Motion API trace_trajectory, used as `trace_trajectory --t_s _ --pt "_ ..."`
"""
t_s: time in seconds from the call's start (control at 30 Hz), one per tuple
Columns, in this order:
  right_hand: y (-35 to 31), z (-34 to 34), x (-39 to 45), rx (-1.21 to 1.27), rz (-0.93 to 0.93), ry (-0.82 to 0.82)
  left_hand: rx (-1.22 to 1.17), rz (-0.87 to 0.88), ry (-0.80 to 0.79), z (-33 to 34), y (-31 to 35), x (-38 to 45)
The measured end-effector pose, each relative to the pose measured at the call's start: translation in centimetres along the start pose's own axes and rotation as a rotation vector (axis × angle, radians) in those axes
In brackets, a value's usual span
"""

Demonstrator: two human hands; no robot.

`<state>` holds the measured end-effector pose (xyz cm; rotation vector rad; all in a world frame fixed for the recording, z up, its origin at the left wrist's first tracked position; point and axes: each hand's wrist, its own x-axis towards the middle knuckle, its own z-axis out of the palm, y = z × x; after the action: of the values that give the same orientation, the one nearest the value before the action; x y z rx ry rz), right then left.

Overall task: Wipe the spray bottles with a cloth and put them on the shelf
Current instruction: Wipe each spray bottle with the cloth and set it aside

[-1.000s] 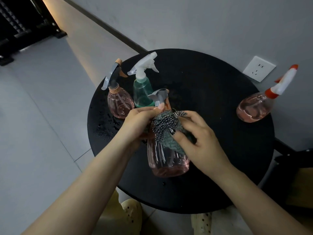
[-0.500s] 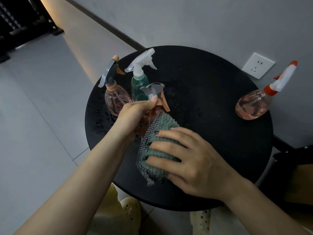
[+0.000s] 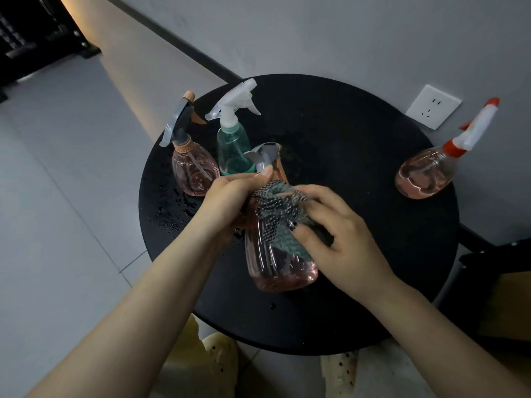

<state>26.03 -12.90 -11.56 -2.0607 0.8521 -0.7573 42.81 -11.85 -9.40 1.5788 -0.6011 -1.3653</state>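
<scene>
Black table (image 3: 359, 173): hands apparently rubbing cloth (image 3: 275, 214) on bottle (image 3: 275, 262).

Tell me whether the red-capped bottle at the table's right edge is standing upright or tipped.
Upright. The red-capped bottle rests on its round base on the black table, white nozzle on top; its apparent lean matches the wide-angle view.

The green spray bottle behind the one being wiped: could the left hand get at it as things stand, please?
Probably not yet: the left hand grips the pink bottle, though the green spray bottle stands unobstructed just beyond its fingers.
</scene>
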Motion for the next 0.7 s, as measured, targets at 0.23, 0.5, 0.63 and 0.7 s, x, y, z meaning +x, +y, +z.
trace_trajectory --t_s 0.23,0.5,0.63,0.7 --pt "-0.9 0.1 -1.2 -0.519 -0.518 -0.200 0.005 0.010 0.089 -0.9 0.6 0.2" --pt "-0.4 -0.4 -0.9 -0.541 -0.489 -0.212 0.004 0.030 0.001 -0.3 0.2 0.2" --pt "0.5 -0.7 -0.5 -0.355 -0.253 -0.134 0.019 0.049 -0.014 -0.1 -0.1 0.6" --pt "0.7 -0.7 -0.2 -0.210 -0.100 -0.082 0.046 0.043 -0.026 0.1 -0.3 0.6"
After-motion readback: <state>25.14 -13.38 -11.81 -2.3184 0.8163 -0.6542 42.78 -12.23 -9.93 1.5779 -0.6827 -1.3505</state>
